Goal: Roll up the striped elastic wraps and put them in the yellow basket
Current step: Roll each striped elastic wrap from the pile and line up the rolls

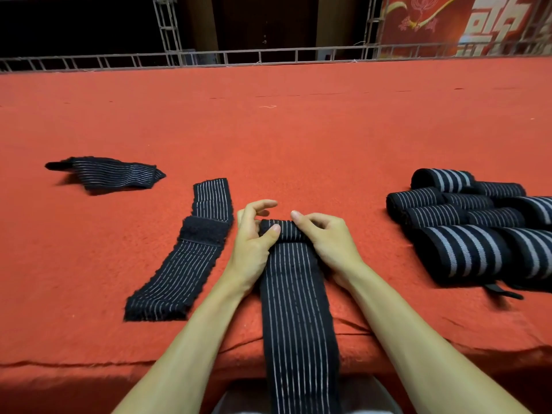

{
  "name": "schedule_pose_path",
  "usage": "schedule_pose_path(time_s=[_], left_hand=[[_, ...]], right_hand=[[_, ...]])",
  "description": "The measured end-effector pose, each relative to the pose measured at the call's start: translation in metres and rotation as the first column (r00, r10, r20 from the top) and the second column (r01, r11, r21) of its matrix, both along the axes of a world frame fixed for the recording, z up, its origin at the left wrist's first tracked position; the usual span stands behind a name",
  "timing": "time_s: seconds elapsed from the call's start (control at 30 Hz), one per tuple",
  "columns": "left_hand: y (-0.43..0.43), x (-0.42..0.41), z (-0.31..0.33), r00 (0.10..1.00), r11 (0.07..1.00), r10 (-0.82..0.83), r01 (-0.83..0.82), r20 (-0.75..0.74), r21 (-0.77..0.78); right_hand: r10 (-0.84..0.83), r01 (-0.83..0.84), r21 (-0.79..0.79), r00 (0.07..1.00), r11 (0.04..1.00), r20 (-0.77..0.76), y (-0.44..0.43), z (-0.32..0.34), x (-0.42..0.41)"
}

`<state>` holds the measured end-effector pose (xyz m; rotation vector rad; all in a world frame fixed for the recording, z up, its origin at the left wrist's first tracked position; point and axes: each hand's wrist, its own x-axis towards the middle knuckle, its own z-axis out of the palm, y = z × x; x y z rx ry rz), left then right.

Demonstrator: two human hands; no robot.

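Fingers point(299, 219) of left hand point(253, 244) and right hand point(328, 238) — curled — pinch rolled end of striped wrap point(295, 294).

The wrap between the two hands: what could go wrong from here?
1. The roll is small and only pinched by the left hand and right hand; it may spring open.
2. The long tail hangs over the table edge; its pull may skew the roll.

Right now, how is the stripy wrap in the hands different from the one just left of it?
The held black thin-striped elastic wrap is rolled at its far end, gripped by the left hand and right hand; the flat black thin-striped wrap lies unrolled, untouched. The held one hangs off the red-covered table; the flat one doesn't. Both are striped black.
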<state>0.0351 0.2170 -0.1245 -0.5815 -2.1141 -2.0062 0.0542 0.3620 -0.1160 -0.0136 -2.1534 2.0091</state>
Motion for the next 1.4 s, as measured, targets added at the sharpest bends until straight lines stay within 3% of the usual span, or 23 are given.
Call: schedule_pose_path(time_s=[0.33,0.63,0.8,0.93,1.17,1.27,1.4], left_hand=[[0.006,-0.002,-0.002,0.993,0.990,-0.089,0.097,0.081,-0.100],[0.013,0.000,0.002,0.987,0.980,-0.001,0.032,0.159,-0.196],[0.008,0.002,0.000,0.993,0.995,-0.071,0.076,0.093,-0.061],[0.007,0.004,0.001,0.993,0.994,-0.106,0.106,0.045,0.007],[0.006,0.008,0.003,0.989,0.989,-0.146,0.146,-0.001,0.024],[0.007,0.006,0.002,0.996,0.995,-0.087,0.085,0.024,0.060],[0.008,0.003,0.003,0.994,0.989,0.064,-0.075,0.091,0.130]], right_hand=[[0.049,-0.081,-0.199,0.986,0.977,-0.161,0.011,-0.003,0.011],[0.016,-0.062,-0.272,0.985,0.960,-0.170,0.014,-0.009,0.003],[0.098,-0.138,-0.277,0.983,0.951,-0.155,0.014,-0.008,0.003],[0.070,-0.093,-0.275,0.993,0.957,-0.094,0.007,-0.008,0.002],[0.067,-0.073,-0.218,0.997,0.973,-0.037,0.004,-0.003,0.005],[0.123,-0.137,-0.258,0.990,0.956,-0.071,0.005,-0.003,0.006],[0.138,-0.146,-0.159,0.989,0.976,-0.057,0.008,-0.008,0.005]])
